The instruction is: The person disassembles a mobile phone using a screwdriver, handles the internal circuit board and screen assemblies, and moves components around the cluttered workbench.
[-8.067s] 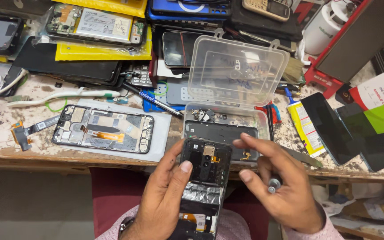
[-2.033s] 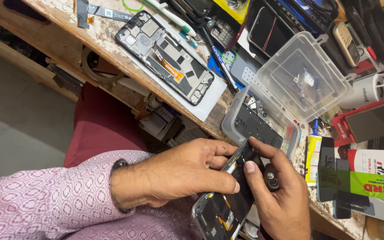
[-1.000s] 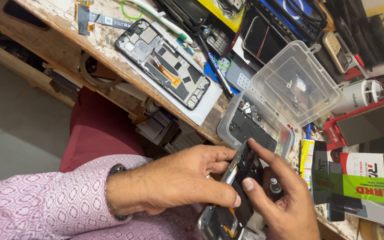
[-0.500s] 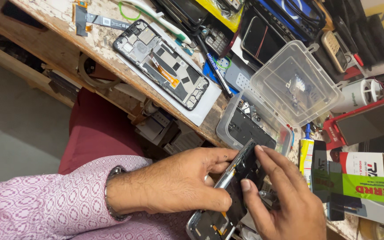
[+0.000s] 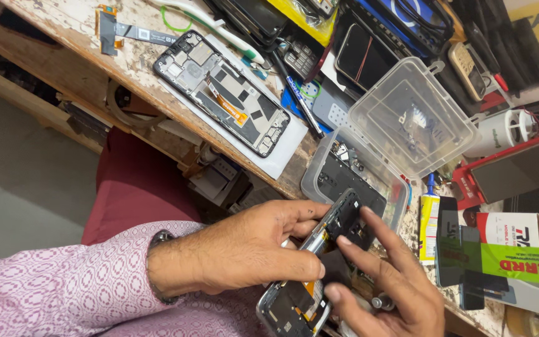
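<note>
Your left hand (image 5: 244, 249) is clamped on an opened smartphone (image 5: 310, 274), thumb pressed against its inner face and fingers curled over the upper edge, holding it tilted on its side below the bench (image 5: 82, 68) edge, over your lap. The phone's back is off: you can see dark plates near the top end and an orange patch lower down, inside a metal frame. Your right hand (image 5: 385, 284) has its fingers spread, index fingertip (image 5: 344, 240) resting on the dark plate near the phone's upper end and another fingertip lower on the inner face; a small metal cylindrical piece (image 5: 382, 302) sits tucked against the palm, though how it is held is hard to tell.

Just beyond the phone's top end stands a clear plastic box (image 5: 319, 181) at the bench edge, with a dark phone part and small bits inside, its hinged lid (image 5: 410, 115) thrown open behind it. To the right of the box stands a yellow glue tube (image 5: 428, 215) with a blue cap, and beside that a dark phone screen (image 5: 450, 240) leaning against a cardboard carton (image 5: 525, 262). Farther left on the bench a second stripped phone frame (image 5: 223, 93) lies flat on a white sheet (image 5: 285, 156), with a blue pen (image 5: 294, 93) just past it.
</note>
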